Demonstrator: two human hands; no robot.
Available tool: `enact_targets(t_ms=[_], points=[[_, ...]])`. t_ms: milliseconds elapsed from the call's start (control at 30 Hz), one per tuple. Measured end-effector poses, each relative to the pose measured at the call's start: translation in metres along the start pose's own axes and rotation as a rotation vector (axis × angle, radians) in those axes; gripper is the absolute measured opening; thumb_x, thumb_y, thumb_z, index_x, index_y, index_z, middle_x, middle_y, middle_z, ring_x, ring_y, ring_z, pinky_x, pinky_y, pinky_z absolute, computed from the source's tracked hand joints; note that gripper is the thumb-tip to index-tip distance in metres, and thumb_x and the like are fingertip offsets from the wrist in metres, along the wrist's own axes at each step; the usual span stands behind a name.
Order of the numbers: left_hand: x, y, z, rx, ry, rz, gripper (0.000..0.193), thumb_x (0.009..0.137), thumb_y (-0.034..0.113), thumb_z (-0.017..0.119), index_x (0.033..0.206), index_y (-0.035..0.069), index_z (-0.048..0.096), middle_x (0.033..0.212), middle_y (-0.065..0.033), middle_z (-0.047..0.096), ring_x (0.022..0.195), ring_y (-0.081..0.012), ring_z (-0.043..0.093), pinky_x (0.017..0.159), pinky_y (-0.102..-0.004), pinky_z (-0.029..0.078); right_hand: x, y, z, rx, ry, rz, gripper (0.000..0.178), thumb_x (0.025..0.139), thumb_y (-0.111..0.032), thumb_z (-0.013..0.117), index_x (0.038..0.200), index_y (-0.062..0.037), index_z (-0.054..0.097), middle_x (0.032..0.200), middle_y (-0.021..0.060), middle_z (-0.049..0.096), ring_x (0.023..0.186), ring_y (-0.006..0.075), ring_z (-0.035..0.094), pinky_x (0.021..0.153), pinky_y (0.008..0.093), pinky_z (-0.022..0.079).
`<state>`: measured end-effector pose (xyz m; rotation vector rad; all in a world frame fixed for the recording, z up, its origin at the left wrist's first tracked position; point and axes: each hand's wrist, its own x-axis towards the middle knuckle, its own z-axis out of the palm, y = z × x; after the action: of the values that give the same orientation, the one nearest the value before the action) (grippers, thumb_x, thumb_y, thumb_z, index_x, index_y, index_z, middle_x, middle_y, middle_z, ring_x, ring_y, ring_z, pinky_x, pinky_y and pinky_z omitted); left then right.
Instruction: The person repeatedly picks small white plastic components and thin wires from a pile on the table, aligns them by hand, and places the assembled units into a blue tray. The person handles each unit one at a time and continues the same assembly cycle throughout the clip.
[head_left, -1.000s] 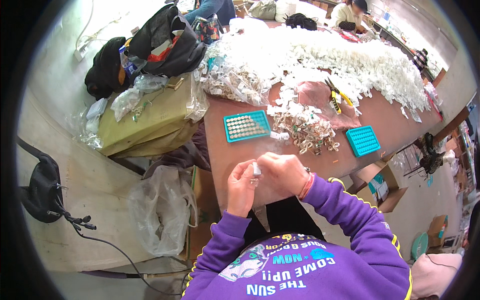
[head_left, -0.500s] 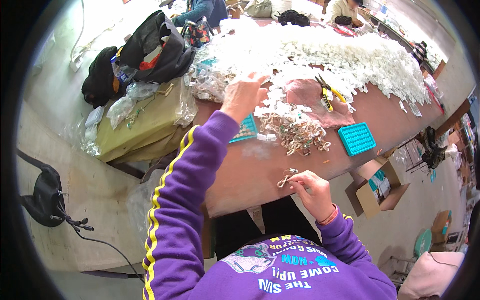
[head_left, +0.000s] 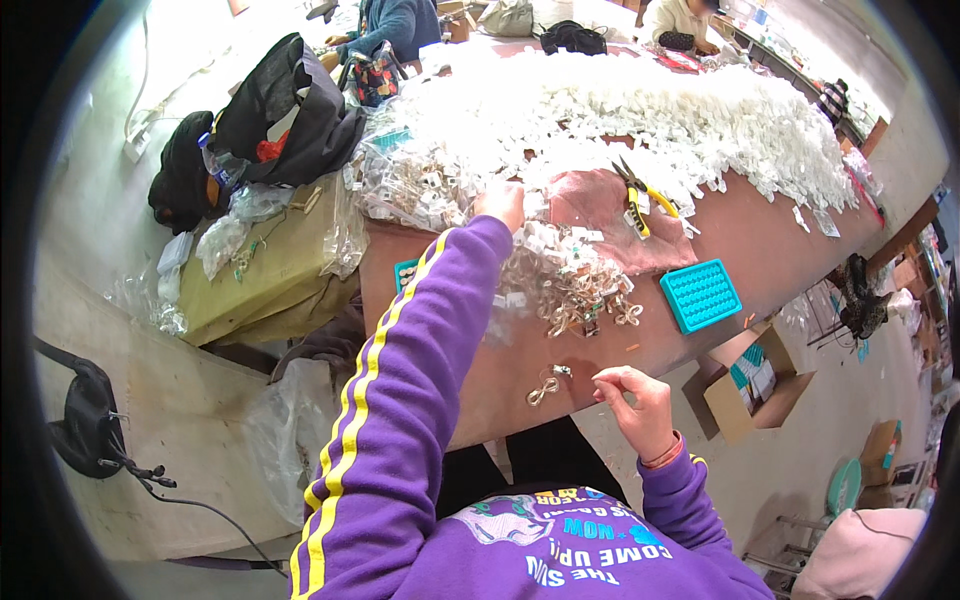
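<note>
My left hand (head_left: 503,205) reaches over the heap on the table, at the near edge of the white pieces. Its fingertips are hidden by the hand itself, so I cannot see what they touch. A small coiled cable (head_left: 543,391) with a dark end piece (head_left: 562,371) lies near the table's front edge. Just right of it is my right hand (head_left: 640,408), thumb and forefinger drawn together, with nothing visible in them. Between the hands sits a pile of coiled cables with white tags (head_left: 590,285).
Yellow-handled pliers (head_left: 637,205) lie on a pink cloth (head_left: 580,197). Right of the cable pile is a teal tray (head_left: 700,296); another teal tray (head_left: 404,273) is partly behind my left sleeve. White pieces (head_left: 680,110) cover the far table (head_left: 480,395). An open carton (head_left: 735,412) stands below, right.
My right hand has let go of the coiled cable, which now lies on the table, and moved slightly right. My left hand has moved down a little over the heap.
</note>
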<state>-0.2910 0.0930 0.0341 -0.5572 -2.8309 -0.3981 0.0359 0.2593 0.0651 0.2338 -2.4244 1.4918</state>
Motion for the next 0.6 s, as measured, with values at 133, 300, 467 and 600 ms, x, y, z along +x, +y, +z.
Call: enact_targets(t_ms=[133,300,467,600], points=[[-0.015,0.015,-0.027,-0.011,0.066,-0.060,0.020,0.089,0.017,0.054,0.092,0.005,0.069,0.090,-0.0172,0.069,0.085,-0.0312,0.069,0.075,-0.0407,0.056,0.010,-0.003,-0.004,-0.036,-0.023,-0.018,0.007,0.084,0.001,0.064,0.091,0.0002,0.066,0.082,0.0110,0.068,0.069,0.0177,0.068,0.061,0.0263,0.053],[-0.063,0.020,-0.062,-0.257,0.470,0.033,0.014,0.088,0.018,0.060,0.090,0.004,0.062,0.077,-0.0154,0.066,0.070,-0.0299,0.066,0.063,-0.0384,0.052,0.068,-0.004,-0.019,-0.295,-0.024,-0.348,0.009,0.080,0.000,0.066,0.089,-0.0021,0.066,0.081,0.0119,0.067,0.070,0.0247,0.066,0.063,0.0302,0.052],[-0.108,0.005,-0.082,-0.601,0.500,-0.068,0.006,0.082,0.005,0.061,0.085,0.000,0.058,0.087,-0.0128,0.067,0.068,-0.0167,0.064,0.063,-0.0295,0.051,0.218,0.017,-0.010,-0.425,-0.094,-0.605,0.013,0.086,-0.014,0.062,0.094,-0.0056,0.066,0.083,0.0106,0.066,0.076,0.0290,0.064,0.069,0.0375,0.050],[-0.135,0.004,-0.084,-1.603,0.347,-0.212,0.011,0.081,-0.005,0.058,0.085,0.002,0.050,0.101,-0.0097,0.066,0.085,-0.0102,0.062,0.077,-0.0237,0.050,0.312,0.055,0.039,-0.944,-0.145,-0.360,0.029,0.082,-0.009,0.059,0.110,-0.0149,0.066,0.103,0.0113,0.066,0.091,0.0301,0.066,0.079,0.0400,0.053]])
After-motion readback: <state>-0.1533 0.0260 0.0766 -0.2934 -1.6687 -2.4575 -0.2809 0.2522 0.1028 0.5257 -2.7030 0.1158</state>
